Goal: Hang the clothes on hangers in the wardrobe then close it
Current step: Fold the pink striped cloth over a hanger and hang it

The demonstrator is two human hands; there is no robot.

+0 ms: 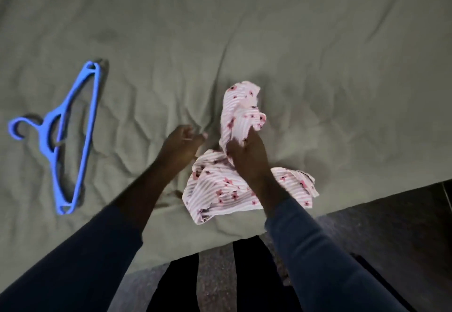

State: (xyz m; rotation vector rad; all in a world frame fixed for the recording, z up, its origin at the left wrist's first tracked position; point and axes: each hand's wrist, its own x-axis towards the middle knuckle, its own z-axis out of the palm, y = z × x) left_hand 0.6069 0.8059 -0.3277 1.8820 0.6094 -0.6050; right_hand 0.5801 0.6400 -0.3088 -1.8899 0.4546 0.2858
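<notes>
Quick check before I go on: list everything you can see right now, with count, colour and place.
hanger: one, blue plastic, lying flat on the bed at the left, apart from the garment, hook pointing to the left edge.
garment: one, pink-and-white striped with dark pink flowers, crumpled at the near edge of the bed, its upper part lifted.
bedsheet: one, grey-green and wrinkled, filling most of the view.
floor: dark, at the bottom and lower right.
left hand: one, dark blue sleeve, fingers curled just left of the garment; too blurred to tell if it holds anything.
right hand: one, dark blue sleeve, gripping the garment's bunched middle.
</notes>
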